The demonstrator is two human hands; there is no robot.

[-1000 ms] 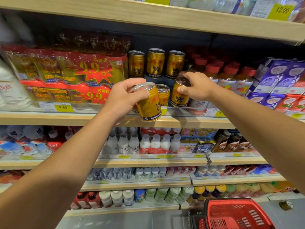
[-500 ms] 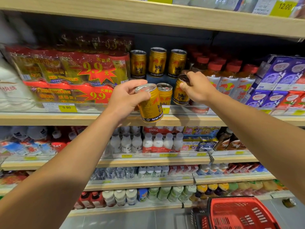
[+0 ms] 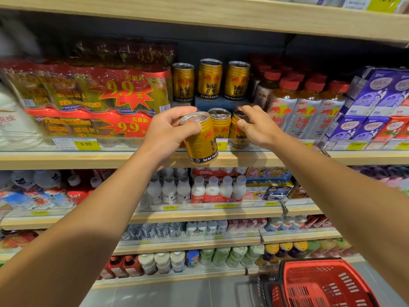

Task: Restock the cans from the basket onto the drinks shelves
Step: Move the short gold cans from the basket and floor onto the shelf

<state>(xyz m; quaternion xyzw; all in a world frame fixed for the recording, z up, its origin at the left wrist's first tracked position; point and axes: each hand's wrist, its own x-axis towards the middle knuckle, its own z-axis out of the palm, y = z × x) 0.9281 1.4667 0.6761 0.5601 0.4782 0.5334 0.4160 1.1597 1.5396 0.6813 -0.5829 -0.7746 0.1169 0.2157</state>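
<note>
Presently: left hand [image 3: 167, 131] grasps gold can [image 3: 200, 138], tilted, just before shelf edge [image 3: 88, 159]. Open slot lies behind it, left of middle can [image 3: 220, 122]. Right hand [image 3: 257, 125] clasps right can [image 3: 238, 134], seated on shelf. Left nearer.

One wide-angle head view faces the drinks shelves [image 3: 132, 160] straight on, close up. It tilts down, catching the floor and red basket [image 3: 321, 284] at the lower right corner.

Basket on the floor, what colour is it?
Red basket, seen best in the head view.
</note>
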